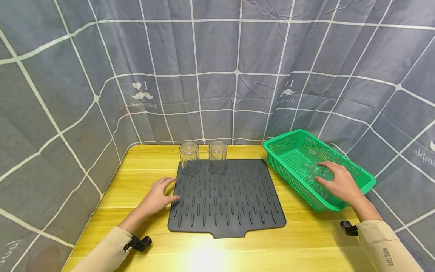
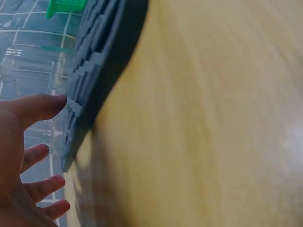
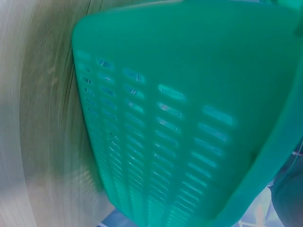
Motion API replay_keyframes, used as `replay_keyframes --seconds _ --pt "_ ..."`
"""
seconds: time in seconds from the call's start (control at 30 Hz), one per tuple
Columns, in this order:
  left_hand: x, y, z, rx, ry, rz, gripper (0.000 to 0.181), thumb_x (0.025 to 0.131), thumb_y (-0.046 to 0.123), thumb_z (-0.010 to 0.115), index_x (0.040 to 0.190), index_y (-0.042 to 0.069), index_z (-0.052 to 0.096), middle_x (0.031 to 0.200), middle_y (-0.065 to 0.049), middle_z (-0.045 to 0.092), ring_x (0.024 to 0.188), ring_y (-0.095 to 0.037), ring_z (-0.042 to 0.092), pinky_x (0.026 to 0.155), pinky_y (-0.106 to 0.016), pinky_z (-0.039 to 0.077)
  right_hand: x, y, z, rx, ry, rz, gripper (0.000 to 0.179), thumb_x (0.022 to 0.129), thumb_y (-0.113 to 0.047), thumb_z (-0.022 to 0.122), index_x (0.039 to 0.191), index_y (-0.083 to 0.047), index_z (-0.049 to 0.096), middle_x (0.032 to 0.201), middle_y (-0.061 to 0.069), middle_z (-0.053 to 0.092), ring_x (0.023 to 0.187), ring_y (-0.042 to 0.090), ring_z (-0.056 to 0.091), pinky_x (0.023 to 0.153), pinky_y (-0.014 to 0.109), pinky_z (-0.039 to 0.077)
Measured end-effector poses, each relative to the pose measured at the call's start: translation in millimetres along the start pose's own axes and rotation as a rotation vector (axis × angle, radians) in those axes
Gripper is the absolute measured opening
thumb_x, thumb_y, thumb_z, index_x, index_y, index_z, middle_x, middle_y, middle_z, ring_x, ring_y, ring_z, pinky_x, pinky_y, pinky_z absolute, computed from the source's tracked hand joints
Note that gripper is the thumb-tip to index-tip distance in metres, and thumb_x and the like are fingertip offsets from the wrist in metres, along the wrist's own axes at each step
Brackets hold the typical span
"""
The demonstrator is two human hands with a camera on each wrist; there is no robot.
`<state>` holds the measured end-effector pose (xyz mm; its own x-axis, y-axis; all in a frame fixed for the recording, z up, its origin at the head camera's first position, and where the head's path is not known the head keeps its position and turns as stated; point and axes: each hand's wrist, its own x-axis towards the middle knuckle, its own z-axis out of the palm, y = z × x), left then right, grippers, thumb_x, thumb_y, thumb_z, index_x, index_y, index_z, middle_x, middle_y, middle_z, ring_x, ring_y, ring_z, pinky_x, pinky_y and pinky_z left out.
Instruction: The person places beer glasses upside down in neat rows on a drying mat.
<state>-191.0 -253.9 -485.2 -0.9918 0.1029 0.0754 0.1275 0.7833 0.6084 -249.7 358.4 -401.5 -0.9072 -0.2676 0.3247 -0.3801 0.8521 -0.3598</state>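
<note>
My left hand is at the left edge of a dark grey ridged drying mat, thumb and fingers spread with nothing between them. Two clear drinking glasses, a left glass and a right glass, stand side by side at the mat's back left. Over the green plastic basket my right hand reaches in, thumb and index finger parted above several clear glasses that lie inside. The left wrist view has the left thumb beside the mat's rim. The basket's wall fills most of the right wrist view, hiding the right fingers.
A yellow wood-grain table carries the mat and the basket, which sits angled at the right. A grey curtain with white grid lines hangs close behind the table and along both sides.
</note>
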Motion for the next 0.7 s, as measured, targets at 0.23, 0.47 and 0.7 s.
replay_keyframes --seconds 0.23,0.47,0.7 --pt "-0.9 -10.4 8.5 0.096 -0.009 0.04 0.073 0.084 0.038 0.08 0.145 0.009 0.054 0.152 -0.027 0.041 0.143 -0.054 0.027 0.113 -0.071 0.022 -0.5 0.7 -2.7 0.004 -0.012 0.001 0.051 0.089 -0.024 0.075 0.132 -0.002 0.058 0.137 0.031 0.054 0.124 0.058 0.043 0.096 0.074 0.033" --pt "-2.1 -13.9 12.6 0.12 -0.017 0.07 0.07 0.083 0.04 0.08 0.142 0.01 0.057 0.152 -0.028 0.041 0.144 -0.054 0.025 0.113 -0.072 0.014 -0.6 0.9 -7.6 -0.019 -0.063 -0.005 0.05 0.089 -0.025 0.075 0.131 -0.001 0.059 0.136 0.031 0.056 0.125 0.058 0.044 0.096 0.074 0.034" --pt "-2.7 -12.8 10.2 0.111 -0.024 0.073 0.071 0.083 0.041 0.081 0.142 0.009 0.058 0.153 -0.027 0.04 0.145 -0.054 0.024 0.114 -0.072 0.013 0.2 0.0 -13.4 -0.046 -0.147 0.0 0.053 0.09 -0.027 0.075 0.132 0.001 0.059 0.137 0.032 0.054 0.126 0.058 0.044 0.097 0.074 0.036"
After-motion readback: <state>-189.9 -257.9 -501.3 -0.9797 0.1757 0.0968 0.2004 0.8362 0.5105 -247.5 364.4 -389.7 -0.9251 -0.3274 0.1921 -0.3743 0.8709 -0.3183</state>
